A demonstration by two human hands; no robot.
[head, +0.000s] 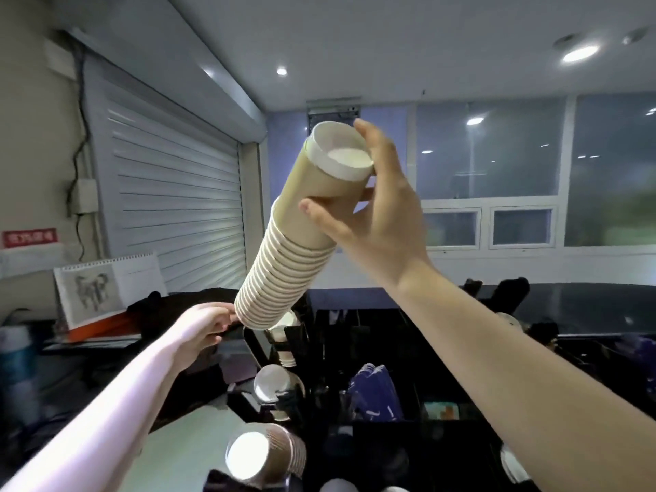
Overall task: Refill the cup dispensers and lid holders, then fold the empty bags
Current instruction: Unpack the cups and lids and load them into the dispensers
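While held aloft above the black dispenser rack (319, 349), one nested stack of tan paper cups (294, 243) tilts, long axis lower-left to upper-right, bases uppermost. Right hand (369, 207) grasps the top cup; left hand (209, 328) pinches the rims at the bottom. Three dispenser stacks show below. Red wall sign (30, 237) unreadable.

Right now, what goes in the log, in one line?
step: loading dispenser | right hand: grips cup stack near top | left hand: steadies its bottom | stack: tilted over dispenser
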